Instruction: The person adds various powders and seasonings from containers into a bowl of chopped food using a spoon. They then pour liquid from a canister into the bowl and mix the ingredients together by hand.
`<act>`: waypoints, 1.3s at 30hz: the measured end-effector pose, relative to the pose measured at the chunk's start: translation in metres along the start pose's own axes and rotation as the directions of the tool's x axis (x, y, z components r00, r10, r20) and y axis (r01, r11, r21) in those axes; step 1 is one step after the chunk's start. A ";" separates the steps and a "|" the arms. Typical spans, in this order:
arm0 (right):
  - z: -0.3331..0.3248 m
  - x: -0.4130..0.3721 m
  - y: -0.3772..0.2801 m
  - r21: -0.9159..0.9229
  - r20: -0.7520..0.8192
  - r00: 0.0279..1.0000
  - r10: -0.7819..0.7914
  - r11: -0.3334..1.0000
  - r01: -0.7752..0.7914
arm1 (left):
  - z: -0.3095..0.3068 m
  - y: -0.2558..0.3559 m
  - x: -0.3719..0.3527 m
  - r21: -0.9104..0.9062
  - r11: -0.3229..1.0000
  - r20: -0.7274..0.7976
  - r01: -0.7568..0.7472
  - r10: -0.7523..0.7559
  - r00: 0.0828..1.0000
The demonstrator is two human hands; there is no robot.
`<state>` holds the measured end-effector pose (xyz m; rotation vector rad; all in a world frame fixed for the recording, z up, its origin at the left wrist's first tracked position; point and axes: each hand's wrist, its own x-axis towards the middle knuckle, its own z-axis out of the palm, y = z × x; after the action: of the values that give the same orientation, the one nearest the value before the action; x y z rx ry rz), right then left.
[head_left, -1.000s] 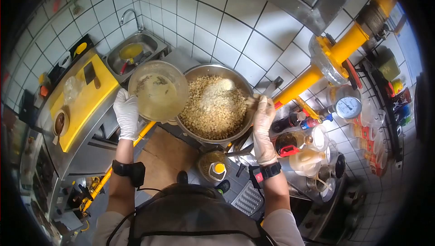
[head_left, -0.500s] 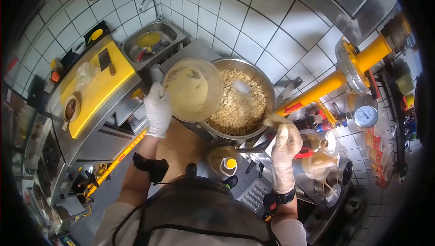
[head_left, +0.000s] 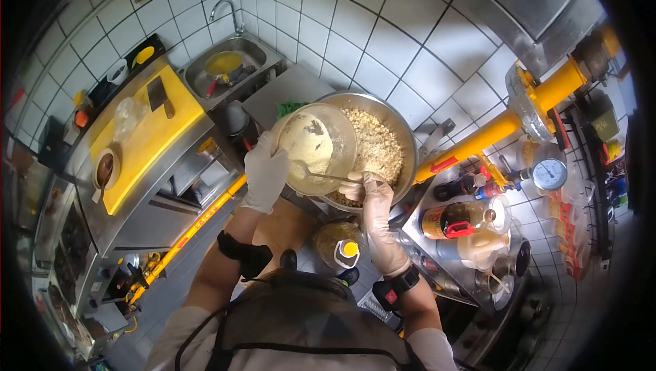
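My left hand (head_left: 266,174), in a white glove, grips the left rim of a translucent round tub (head_left: 347,140). Pale yellow powder (head_left: 311,149) lies inside the tub. Gloved too, my right hand (head_left: 374,197) is closed on the handle of a metal spoon (head_left: 331,177), whose bowl reaches into the powder. The tub is tilted over the left part of a large steel pot (head_left: 408,132). Small pale chopped pieces (head_left: 376,142) fill the pot, with some powder on them.
Left: a yellow cutting board (head_left: 130,162) with a cleaver (head_left: 156,92) and a bowl (head_left: 108,167). A sink (head_left: 263,50) is behind. Right: a yellow pipe (head_left: 471,140) and sauce bottles (head_left: 447,221). An oil jug (head_left: 331,244) stands below the pot.
My right hand has moved left from the pot's right edge, bringing the spoon into the powder. My left hand and the tub have shifted slightly right and down.
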<state>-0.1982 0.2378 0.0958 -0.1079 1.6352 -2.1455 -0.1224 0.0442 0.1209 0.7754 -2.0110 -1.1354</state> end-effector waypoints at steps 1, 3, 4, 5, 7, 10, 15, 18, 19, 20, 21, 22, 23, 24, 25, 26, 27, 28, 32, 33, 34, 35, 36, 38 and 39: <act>0.000 0.001 -0.002 -0.001 -0.027 0.999 0.032 0.999 -0.032 | -0.001 -0.001 0.001 -0.007 0.999 0.005 0.037 -0.037 0.999; 0.000 0.005 -0.009 0.018 -0.082 0.997 0.004 1.000 -0.003 | -0.001 -0.007 0.004 -0.046 0.998 -0.009 0.038 -0.038 0.999; 0.000 0.008 -0.014 0.039 -0.133 0.991 -0.016 0.999 0.021 | -0.001 -0.010 0.006 -0.077 0.996 -0.026 0.043 -0.045 0.999; -0.001 0.010 -0.021 0.038 -0.145 0.989 -0.026 0.999 0.032 | -0.003 -0.011 0.008 -0.087 0.996 -0.016 0.036 -0.037 0.999; -0.005 0.012 -0.045 0.078 -0.188 0.979 -0.080 0.992 0.096 | -0.007 -0.014 0.014 -0.140 0.990 -0.052 0.009 -0.017 0.999; -0.023 0.017 -0.071 0.071 -0.212 0.946 -0.246 0.961 0.266 | -0.013 -0.036 0.024 -0.158 0.987 -0.090 -0.031 0.017 0.996; -0.053 0.019 -0.083 -0.802 0.198 0.630 -0.751 0.246 0.545 | -0.027 -0.040 0.033 -0.205 0.979 -0.120 0.004 -0.030 0.992; -0.043 0.007 -0.083 -0.611 0.083 0.650 -0.756 0.476 0.632 | -0.025 -0.032 0.034 -0.118 0.990 -0.176 -0.071 0.050 0.983; -0.038 0.003 -0.079 -0.599 0.088 0.656 -0.750 0.486 0.636 | -0.021 -0.027 0.033 -0.118 0.991 -0.178 -0.070 0.049 0.983; -0.031 -0.001 -0.074 -0.449 0.066 0.746 -0.662 0.648 0.615 | -0.020 -0.023 0.031 -0.111 0.991 -0.182 -0.071 0.050 0.982; -0.023 -0.005 -0.068 -0.281 0.068 0.827 -0.559 0.784 0.553 | -0.018 -0.016 0.028 -0.086 0.994 -0.195 -0.070 0.052 0.979; -0.012 -0.007 -0.063 -0.202 0.093 0.888 -0.451 0.864 0.460 | -0.015 -0.008 0.023 -0.072 0.995 -0.173 -0.070 0.057 0.983; -0.003 -0.007 -0.055 -0.115 0.112 0.924 -0.365 0.919 0.376 | -0.012 -0.002 0.021 -0.063 0.995 -0.148 -0.072 0.062 0.987; 0.002 -0.004 -0.044 -0.127 0.124 0.930 -0.347 0.924 0.362 | -0.011 0.000 0.019 -0.052 0.996 -0.157 -0.072 0.063 0.986; 0.007 -0.002 -0.035 -0.143 0.135 0.934 -0.330 0.926 0.348 | -0.010 0.001 0.015 -0.138 0.989 -0.108 -0.057 0.043 0.993; 0.011 -0.003 -0.027 -0.144 0.132 0.932 -0.336 0.924 0.354 | -0.009 0.001 0.013 -0.223 0.974 -0.054 -0.037 0.026 0.998; 0.012 -0.005 -0.022 -0.141 0.134 0.933 -0.334 0.926 0.352 | -0.008 0.004 0.012 -0.219 0.975 -0.056 -0.036 0.024 0.998; 0.012 -0.007 -0.017 -0.112 0.117 0.960 -0.254 0.957 0.267 | -0.008 0.006 0.011 -0.253 0.967 -0.042 -0.022 0.012 0.999; 0.016 -0.012 -0.008 -0.053 0.057 0.991 -0.125 0.990 0.128 | -0.007 0.007 0.005 -0.269 0.963 -0.009 -0.030 0.028 1.000; 0.016 -0.011 -0.007 -0.035 0.014 0.997 -0.078 0.996 0.078 | -0.007 0.006 0.004 -0.270 0.962 -0.005 -0.032 0.032 0.999; 0.015 -0.011 -0.004 -0.033 0.009 0.997 -0.083 0.996 0.083 | -0.007 0.002 0.003 -0.217 0.976 0.006 -0.028 0.030 1.000; 0.013 -0.010 0.000 -0.017 -0.038 0.997 -0.066 0.998 0.065 | -0.007 0.001 0.003 -0.164 0.986 0.017 -0.024 0.027 0.999; 0.013 -0.010 0.000 0.000 -0.085 0.995 -0.046 0.999 0.047 | -0.007 0.001 0.002 -0.166 0.986 0.020 -0.028 0.032 0.999; 0.008 -0.012 -0.007 0.028 -0.105 0.993 -0.060 0.998 0.063 | -0.007 0.003 0.001 -0.140 0.990 0.000 -0.011 0.011 1.000; 0.005 -0.013 -0.013 0.052 -0.125 0.990 -0.069 0.996 0.076 | -0.008 0.002 0.001 -0.147 0.989 0.008 -0.014 0.016 1.000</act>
<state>-0.1882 0.2407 0.1118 -0.0189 1.6595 -2.2930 -0.1174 0.0404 0.1261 0.6801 -1.9125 -1.2644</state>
